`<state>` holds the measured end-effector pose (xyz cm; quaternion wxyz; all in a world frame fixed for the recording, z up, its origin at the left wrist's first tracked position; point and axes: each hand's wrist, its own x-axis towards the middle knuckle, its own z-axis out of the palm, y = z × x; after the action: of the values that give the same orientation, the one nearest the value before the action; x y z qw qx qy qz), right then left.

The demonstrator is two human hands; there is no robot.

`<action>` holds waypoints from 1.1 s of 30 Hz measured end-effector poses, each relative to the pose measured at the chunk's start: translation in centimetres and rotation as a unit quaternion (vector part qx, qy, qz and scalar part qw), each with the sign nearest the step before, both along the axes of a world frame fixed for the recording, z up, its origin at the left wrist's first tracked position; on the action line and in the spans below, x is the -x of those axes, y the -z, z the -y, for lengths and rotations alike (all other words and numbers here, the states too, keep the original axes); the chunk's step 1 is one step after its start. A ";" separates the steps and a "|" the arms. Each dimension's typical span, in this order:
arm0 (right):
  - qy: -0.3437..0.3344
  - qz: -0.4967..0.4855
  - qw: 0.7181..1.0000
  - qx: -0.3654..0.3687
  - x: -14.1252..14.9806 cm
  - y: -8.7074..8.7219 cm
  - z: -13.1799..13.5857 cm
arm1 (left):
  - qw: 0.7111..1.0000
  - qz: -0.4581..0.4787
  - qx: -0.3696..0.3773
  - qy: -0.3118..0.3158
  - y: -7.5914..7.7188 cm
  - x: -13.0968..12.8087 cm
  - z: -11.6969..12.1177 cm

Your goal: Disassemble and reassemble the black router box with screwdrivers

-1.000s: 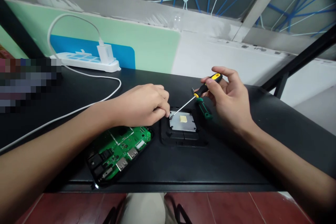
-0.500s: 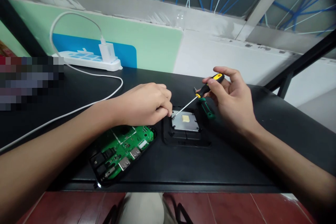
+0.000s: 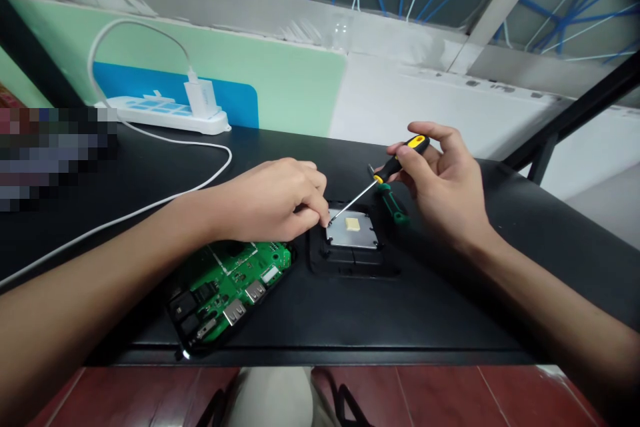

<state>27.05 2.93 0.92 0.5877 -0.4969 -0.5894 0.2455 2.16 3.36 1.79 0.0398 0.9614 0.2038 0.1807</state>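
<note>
A screwdriver with a black and yellow handle is held between the thumb and fingers of my right hand. Its thin shaft slants down to the left, with the tip at the left corner of a silver metal plate. A pale yellow pad sits on that plate, which lies in a black plastic cover. My left hand has curled fingers, their tips beside the screwdriver's tip; what they pinch, if anything, is hidden. Below my left wrist lies a green circuit board in a black casing.
A green and black screwdriver lies behind the cover, partly under my right hand. At the back left stand a white power strip and a plugged-in charger. Its white cable runs across the black table.
The view has shifted very slightly. My left fingertips are a little closer to the screwdriver's tip, and the handle in my right hand has risen a touch.
</note>
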 end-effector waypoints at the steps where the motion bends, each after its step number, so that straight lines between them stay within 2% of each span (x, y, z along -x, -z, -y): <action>1: 0.001 -0.001 1.000 -0.002 0.0 0.0 0.0 | 1.000 -0.001 0.000 0.000 0.0 0.0 0.0; 14: -0.016 0.005 0.999 -0.032 0.1 -0.1 0.3 | 1.000 -0.004 0.009 -0.003 0.0 0.0 -0.1; 20: -0.042 0.039 0.993 -0.099 0.4 -0.4 1.4 | 1.000 -0.011 0.008 -0.007 0.0 -0.2 0.0; 24: -0.076 0.064 0.984 -0.146 1.3 -0.8 2.5 | 1.000 -0.016 -0.002 -0.006 0.0 -0.2 0.0; 29: -0.104 0.124 0.974 -0.160 3.0 -1.1 3.5 | 0.999 -0.029 -0.021 -0.005 0.2 -0.3 0.0; 33: -0.100 0.130 0.972 -0.169 3.3 -1.0 3.8 | 1.000 -0.015 -0.011 -0.008 0.2 -0.5 0.0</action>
<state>23.77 -0.87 1.95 0.5539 -0.3566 -0.7405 0.1328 2.63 3.35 1.56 0.0250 0.9627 0.2103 0.1685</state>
